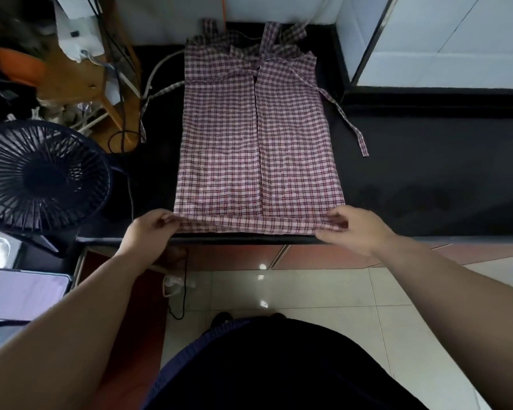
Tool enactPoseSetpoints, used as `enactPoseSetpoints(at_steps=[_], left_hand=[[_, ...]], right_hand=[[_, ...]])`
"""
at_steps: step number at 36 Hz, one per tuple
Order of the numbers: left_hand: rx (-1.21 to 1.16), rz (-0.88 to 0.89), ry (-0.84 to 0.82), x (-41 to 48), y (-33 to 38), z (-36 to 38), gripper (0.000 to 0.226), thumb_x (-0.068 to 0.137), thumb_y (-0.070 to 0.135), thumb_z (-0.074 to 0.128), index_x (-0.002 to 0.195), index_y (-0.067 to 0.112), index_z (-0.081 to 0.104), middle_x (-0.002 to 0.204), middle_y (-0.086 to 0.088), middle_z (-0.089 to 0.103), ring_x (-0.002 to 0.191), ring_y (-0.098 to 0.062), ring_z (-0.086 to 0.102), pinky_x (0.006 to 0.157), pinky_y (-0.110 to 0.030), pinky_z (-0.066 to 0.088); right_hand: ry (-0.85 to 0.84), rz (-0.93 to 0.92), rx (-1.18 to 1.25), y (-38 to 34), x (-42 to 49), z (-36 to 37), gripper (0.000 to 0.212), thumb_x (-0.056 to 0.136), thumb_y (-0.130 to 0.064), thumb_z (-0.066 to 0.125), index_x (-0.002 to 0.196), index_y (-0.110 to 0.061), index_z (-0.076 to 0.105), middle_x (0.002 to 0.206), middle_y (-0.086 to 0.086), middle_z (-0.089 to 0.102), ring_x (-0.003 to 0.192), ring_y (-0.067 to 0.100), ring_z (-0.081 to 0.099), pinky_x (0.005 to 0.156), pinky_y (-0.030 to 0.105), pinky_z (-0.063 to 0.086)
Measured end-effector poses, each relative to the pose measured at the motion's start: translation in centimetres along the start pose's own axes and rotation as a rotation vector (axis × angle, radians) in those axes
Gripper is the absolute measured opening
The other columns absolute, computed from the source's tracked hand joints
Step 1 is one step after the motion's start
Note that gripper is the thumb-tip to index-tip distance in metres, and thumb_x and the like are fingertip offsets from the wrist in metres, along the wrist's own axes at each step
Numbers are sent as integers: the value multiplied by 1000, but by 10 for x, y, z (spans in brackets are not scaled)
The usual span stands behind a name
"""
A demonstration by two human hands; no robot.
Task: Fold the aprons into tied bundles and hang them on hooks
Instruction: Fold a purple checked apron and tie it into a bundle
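Black matt surface (427, 161) fills the middle of the view, with pale glossy floor tiles (323, 291) below its near edge and white panels at the far right. At the left stands a round black wire-grille fan (42, 176), just beside the surface's near left corner. Behind it is a light wooden stool (71, 75) hung with dark cables (125, 84). A glowing flat screen (21, 291) lies at the near left.

A red-and-white checked fabric apron (258, 143) lies flat in the middle of the surface, its two sides folded inward so that they meet along a centre line. One tie strap (347, 119) trails to the right across the surface; the other (157, 96) hangs off the left edge. Nothing lies on top of the cloth.

Both bare forearms reach forward from the near side. The left hand (148, 229) is at the near left corner of the apron and the right hand (353, 232) at the near right corner. The left fingers (168, 218) and the right fingers (335, 220) are curled, each pinching the hem, where a narrow strip of cloth is turned over between them.
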State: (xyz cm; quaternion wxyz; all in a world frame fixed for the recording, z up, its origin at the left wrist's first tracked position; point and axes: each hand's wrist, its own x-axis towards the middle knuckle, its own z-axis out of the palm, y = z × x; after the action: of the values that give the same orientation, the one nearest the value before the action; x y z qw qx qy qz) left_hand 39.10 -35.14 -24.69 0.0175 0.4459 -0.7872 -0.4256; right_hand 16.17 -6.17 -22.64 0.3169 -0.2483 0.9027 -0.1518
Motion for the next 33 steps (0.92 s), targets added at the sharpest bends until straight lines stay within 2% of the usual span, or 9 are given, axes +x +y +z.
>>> enactPoseSetpoints(at_steps=[3,6,8,18,22,24,27,29,33], left_hand=[[-10,-37,23,4,0,4,8,93,26,59,86,25,64,82,4,64,85,-20,59,70,-31,42],[9,-74,60,8,2,9,17,96,30,54,101,16,63,91,-1,64,92,-25,58,77,-33,42],[75,-93,90,10,2,12,25,97,33,50,104,11,61,93,-4,62,91,-27,56,76,-34,41],[303,-125,223,8,4,14,36,91,37,62,112,9,55,109,-13,62,101,-29,54,79,-41,45],[431,234,194,9,0,12,31,88,9,64,119,7,60,122,-16,56,117,-36,47,95,-46,40],[432,400,71,12,-3,11,26,86,2,59,109,9,69,117,-10,64,112,-33,56,92,-44,46],[476,458,-66,8,-3,9,34,92,29,54,121,16,64,128,-1,58,121,-25,53,101,-46,43],[619,365,-178,3,-5,9,70,83,59,60,142,25,42,149,7,34,137,-19,33,112,-42,30],[759,370,-205,2,-5,7,90,74,58,68,149,31,25,155,11,18,141,-17,20,114,-40,21]], right_hand=[[-28,59,102,2,-1,-2,47,77,-29,70,122,-28,56,114,-10,58,98,12,57,79,25,45],[67,92,92,11,3,0,7,89,-22,59,95,-19,60,93,-1,62,81,18,57,59,25,39],[106,129,117,15,5,3,19,94,-29,54,82,-15,56,81,2,60,77,21,56,57,29,37],[226,350,-110,-4,21,13,31,88,-40,58,105,-17,46,96,3,60,95,29,59,93,43,42],[296,11,-509,-9,21,14,31,87,-24,57,117,-20,55,117,3,55,110,27,51,94,40,37],[178,-94,-419,-10,21,16,39,90,-26,53,129,-24,53,134,0,48,123,25,43,103,39,31],[12,-73,-323,-7,19,17,66,88,-52,54,145,-27,34,154,-1,25,138,24,26,112,42,21],[-69,-90,-451,-2,16,17,85,82,-62,56,150,-30,17,158,-2,9,141,26,19,114,44,17],[-32,-84,-450,5,10,18,68,92,-47,49,150,-33,16,159,-3,8,141,24,23,114,42,15]])
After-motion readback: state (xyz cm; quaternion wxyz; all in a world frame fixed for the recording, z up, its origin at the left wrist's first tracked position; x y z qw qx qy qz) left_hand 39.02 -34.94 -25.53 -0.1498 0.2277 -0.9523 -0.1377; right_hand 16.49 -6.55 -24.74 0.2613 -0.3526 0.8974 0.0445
